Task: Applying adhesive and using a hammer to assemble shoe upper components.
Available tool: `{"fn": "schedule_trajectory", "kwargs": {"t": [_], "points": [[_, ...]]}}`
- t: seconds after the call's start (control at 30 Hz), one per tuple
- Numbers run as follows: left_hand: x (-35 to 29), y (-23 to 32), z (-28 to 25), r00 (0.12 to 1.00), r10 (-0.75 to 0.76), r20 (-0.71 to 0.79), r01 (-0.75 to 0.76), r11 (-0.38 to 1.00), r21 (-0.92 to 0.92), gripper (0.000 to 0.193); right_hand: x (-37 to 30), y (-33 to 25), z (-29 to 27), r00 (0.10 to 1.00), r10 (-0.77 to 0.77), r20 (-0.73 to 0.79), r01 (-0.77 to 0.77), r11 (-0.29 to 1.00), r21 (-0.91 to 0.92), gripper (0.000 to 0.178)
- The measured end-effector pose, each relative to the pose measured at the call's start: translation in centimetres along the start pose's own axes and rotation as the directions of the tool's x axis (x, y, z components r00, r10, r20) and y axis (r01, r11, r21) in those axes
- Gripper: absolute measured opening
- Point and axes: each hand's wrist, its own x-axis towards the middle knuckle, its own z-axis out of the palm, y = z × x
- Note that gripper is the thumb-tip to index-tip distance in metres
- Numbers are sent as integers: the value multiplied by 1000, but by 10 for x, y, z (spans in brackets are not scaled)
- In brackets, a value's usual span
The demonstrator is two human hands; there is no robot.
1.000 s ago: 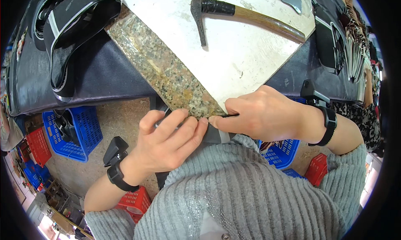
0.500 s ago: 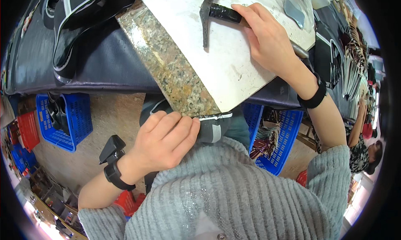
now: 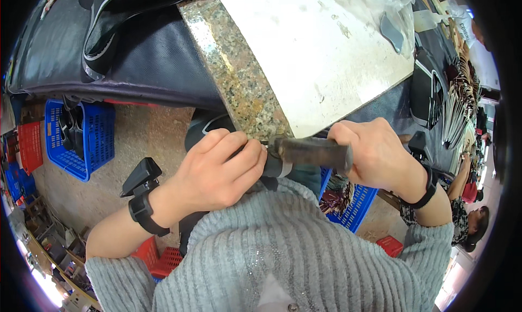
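Observation:
At the near corner of a granite slab (image 3: 239, 78), my left hand (image 3: 220, 168) pinches a dark shoe-upper piece (image 3: 275, 168) with a light grey strip; my fingers cover most of it. My right hand (image 3: 378, 149) is closed around the handle of a hammer (image 3: 312, 151). The hammer, partly smeared by motion, lies across the slab's edge beside my left fingertips and hides the edge of the piece under it. Whether it touches the piece, I cannot tell.
A white board (image 3: 304, 45) covers much of the slab. Black shoe uppers (image 3: 103, 37) lie at the far left, and stacked pieces (image 3: 457, 103) at the right. Blue baskets (image 3: 106, 132) stand below the table. Another person (image 3: 473, 228) is at the far right.
My right hand has brought the hammer from above the white board down toward me, to the slab's near corner. My left hand keeps its grip on the dark piece. The view has shifted slightly.

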Motion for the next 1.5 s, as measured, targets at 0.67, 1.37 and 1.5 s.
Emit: {"fn": "schedule_trajectory", "kwargs": {"t": [0.67,1.37,1.5], "points": [[-16,-5,9,681,-696,228,699,523,-488,50,12,24,-3,930,116,-349,-92,992,86,22],[57,-10,-82,808,-555,-195,550,831,-87,49,149,-78,-8,875,365,-318,436,-309,845,35],[58,8,-121,897,-439,50,424,825,-373,54,158,-26,-5,879,375,-294,313,12,950,24]]}}
